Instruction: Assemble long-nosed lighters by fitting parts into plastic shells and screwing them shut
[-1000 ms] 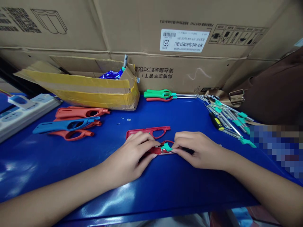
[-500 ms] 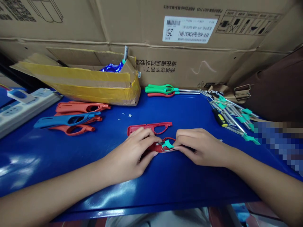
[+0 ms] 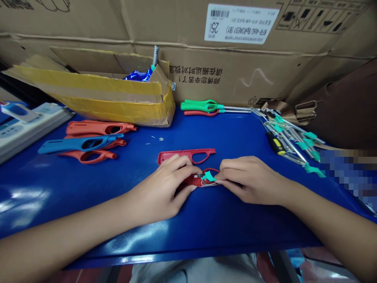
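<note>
Between my hands, a red lighter casing half (image 3: pixel 193 181) lies with its inner side up, low over the blue table. A green trigger (image 3: pixel 209 176) and a thin pale wire show inside its handle end. My left hand (image 3: pixel 173 184) is closed around the casing's left part, fingertips at a small dark and metallic piece beside the trigger. My right hand (image 3: pixel 250 181) pinches the other end next to the trigger; its fingers hide what exactly they grip. Just behind, a second red casing half (image 3: pixel 179 155) rests on the table, partly covered by my left hand.
Orange casings (image 3: pixel 94 127) and a blue casing (image 3: pixel 79 144) are piled at left, near a power strip (image 3: pixel 29 125). Behind stands a yellow-taped carton (image 3: pixel 118 110). Tiny pins (image 3: pixel 161 139), a green lighter (image 3: pixel 200 105), metal tubes with green triggers (image 3: pixel 294 145) and a screwdriver (image 3: pixel 275 143) lie beyond my hands.
The view has tipped slightly downward, so the background sits higher. Both hands keep nearly the same grip, and the green trigger has turned a little in the casing.
</note>
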`<move>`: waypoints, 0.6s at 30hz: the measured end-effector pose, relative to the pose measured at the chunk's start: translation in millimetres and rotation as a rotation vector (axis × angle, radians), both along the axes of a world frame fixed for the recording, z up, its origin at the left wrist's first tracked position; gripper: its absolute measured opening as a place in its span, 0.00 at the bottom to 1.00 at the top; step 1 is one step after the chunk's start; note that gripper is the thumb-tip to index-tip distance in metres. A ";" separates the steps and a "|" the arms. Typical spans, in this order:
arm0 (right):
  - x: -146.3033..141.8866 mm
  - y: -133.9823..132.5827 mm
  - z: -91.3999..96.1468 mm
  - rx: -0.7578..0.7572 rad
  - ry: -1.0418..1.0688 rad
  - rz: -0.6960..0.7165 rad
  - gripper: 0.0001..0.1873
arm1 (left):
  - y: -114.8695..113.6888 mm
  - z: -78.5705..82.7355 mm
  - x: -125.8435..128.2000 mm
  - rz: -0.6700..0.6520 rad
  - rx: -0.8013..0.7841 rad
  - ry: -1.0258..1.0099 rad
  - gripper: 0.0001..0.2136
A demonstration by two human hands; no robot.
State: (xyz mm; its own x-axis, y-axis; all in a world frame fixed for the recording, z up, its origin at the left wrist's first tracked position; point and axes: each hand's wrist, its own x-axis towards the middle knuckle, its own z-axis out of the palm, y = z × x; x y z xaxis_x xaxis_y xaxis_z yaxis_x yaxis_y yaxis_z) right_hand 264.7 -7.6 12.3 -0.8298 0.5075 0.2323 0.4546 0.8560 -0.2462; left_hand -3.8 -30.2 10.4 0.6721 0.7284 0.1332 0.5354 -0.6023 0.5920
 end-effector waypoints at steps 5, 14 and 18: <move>-1.0 -0.9 2.1 -0.025 -0.044 -0.007 0.14 | -0.8 -1.5 -0.1 0.003 0.022 0.004 0.13; -3.0 -3.7 4.6 0.025 -0.075 0.006 0.14 | -0.8 -1.1 1.2 0.009 0.034 0.015 0.12; -5.3 -5.6 6.8 0.101 -0.131 0.041 0.12 | -0.4 -0.7 1.0 -0.007 0.055 0.006 0.12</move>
State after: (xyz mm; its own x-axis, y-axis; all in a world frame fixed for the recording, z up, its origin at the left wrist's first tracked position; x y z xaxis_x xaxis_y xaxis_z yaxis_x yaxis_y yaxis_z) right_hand 259.4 -13.2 19.1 -0.8756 0.4525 0.1691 0.4416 0.8917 -0.0994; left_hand -2.9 -30.6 9.8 0.6783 0.7152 0.1685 0.5347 -0.6377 0.5545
